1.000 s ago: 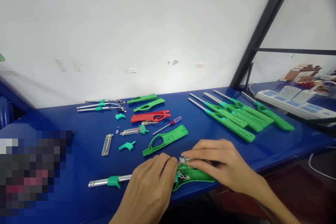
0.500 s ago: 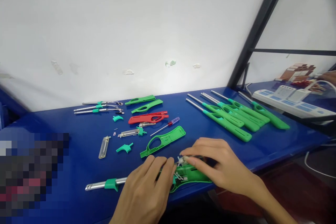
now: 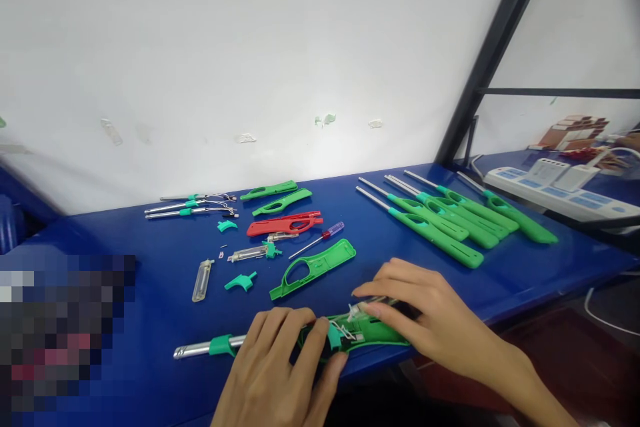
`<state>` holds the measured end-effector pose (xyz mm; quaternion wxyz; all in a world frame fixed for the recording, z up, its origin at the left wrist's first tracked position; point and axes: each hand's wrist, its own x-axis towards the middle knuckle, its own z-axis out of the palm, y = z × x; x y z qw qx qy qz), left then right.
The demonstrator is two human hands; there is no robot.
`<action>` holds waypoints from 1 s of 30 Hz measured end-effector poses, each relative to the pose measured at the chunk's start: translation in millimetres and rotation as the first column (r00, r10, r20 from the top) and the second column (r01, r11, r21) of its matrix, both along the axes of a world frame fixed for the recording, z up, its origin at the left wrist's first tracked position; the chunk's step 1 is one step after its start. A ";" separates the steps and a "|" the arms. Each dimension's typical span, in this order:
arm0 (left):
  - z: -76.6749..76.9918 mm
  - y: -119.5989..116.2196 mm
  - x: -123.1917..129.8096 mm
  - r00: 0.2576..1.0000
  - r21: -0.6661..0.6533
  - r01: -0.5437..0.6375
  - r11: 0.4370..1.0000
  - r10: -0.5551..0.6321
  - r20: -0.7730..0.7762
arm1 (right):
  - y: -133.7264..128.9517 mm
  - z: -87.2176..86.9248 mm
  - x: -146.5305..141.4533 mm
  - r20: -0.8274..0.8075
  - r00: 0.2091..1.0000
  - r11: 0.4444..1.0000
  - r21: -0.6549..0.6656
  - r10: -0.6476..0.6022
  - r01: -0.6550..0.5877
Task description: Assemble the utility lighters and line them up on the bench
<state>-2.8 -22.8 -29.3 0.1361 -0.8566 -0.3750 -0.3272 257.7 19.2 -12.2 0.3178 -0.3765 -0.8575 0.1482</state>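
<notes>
Now: left hand (image 3: 277, 363), shifted back from the clear tank's nozzle, curled over the near green half-shell (image 3: 383, 332); its grip hidden, cannot tell. Right hand (image 3: 430, 307): thumb and fingers pinching 1 clear tank (image 3: 355, 311) above that half-shell, sole visible support.

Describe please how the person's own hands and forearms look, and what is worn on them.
The left hand and right hand are bare: no gloves, rings or watch show. No sleeve or cable is visible on the right forearm; the left one is mostly out of view.
</notes>
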 end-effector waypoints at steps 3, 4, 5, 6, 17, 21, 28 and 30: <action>-1.7 -2.3 1.0 1.000 -0.009 -0.003 1.000 0.003 0.006 | -0.4 -2.1 4.2 -0.017 0.999 0.999 0.008 0.032 -0.032; -2.5 -3.0 1.3 1.000 -0.010 -0.001 1.000 0.001 0.009 | -0.5 -2.6 4.8 -0.018 0.999 0.999 0.005 0.042 -0.042; -3.2 -3.6 1.6 1.000 -0.006 0.003 1.000 -0.003 0.009 | -0.7 -3.0 5.0 -0.013 0.999 0.999 0.001 0.050 -0.050; -3.7 -3.9 1.9 1.000 -0.004 0.004 1.000 -0.004 0.005 | -0.9 -3.2 5.0 -0.006 0.998 0.998 -0.002 0.056 -0.056; -3.7 -1.2 7.4 1.000 0.033 -0.006 0.999 0.007 -0.022 | -3.1 -4.9 5.6 0.038 0.997 0.998 -0.017 0.065 -0.064; -3.8 -0.1 9.0 0.999 0.021 -0.009 1.000 0.010 -0.047 | -5.9 -4.6 5.8 0.039 0.998 0.998 -0.033 0.059 -0.058; -1.7 1.9 3.2 0.998 -0.130 0.004 0.991 -0.012 -0.058 | -8.9 -2.2 5.8 0.044 0.998 0.998 -0.038 0.042 -0.040; -0.5 1.7 1.2 0.996 -0.157 0.015 0.987 -0.029 -0.084 | -8.7 -2.8 6.2 0.040 0.998 0.999 -0.033 0.040 -0.039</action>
